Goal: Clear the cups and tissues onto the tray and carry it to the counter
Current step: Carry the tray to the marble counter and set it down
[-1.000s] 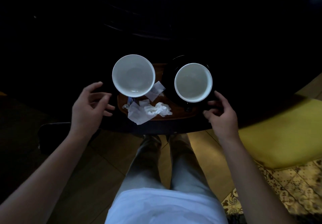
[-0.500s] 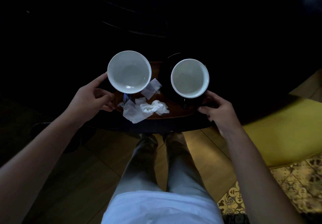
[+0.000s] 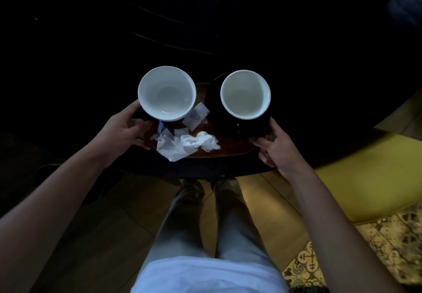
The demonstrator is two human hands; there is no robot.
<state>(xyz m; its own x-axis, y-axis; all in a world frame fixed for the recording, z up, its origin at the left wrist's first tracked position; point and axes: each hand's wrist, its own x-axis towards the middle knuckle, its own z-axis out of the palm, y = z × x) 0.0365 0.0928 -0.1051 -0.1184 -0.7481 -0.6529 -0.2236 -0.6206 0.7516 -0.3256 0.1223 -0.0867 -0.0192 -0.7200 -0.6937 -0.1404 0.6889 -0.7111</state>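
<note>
A brown wooden tray [image 3: 230, 147] lies on a dark table near its front edge. On it stand two empty cups, white inside: the left cup [image 3: 166, 93] and the right cup [image 3: 245, 94], which sits on a black saucer [image 3: 215, 107]. Crumpled white tissues [image 3: 187, 144] and a small paper packet [image 3: 196, 115] lie on the tray in front of the cups. My left hand [image 3: 127, 128] grips the tray's left end, thumb up beside the left cup. My right hand [image 3: 276, 146] grips the tray's right end beside the saucer.
The dark round table [image 3: 205, 41] fills the upper view, almost black. A yellow seat [image 3: 370, 174] stands to the right. Below are a wooden floor [image 3: 269, 212], patterned tiles [image 3: 392, 238] at the lower right, and my own legs.
Both hands moved inward from beside the tray and closed on its two ends. The tray with the cups and tissues looks slightly nearer in view.
</note>
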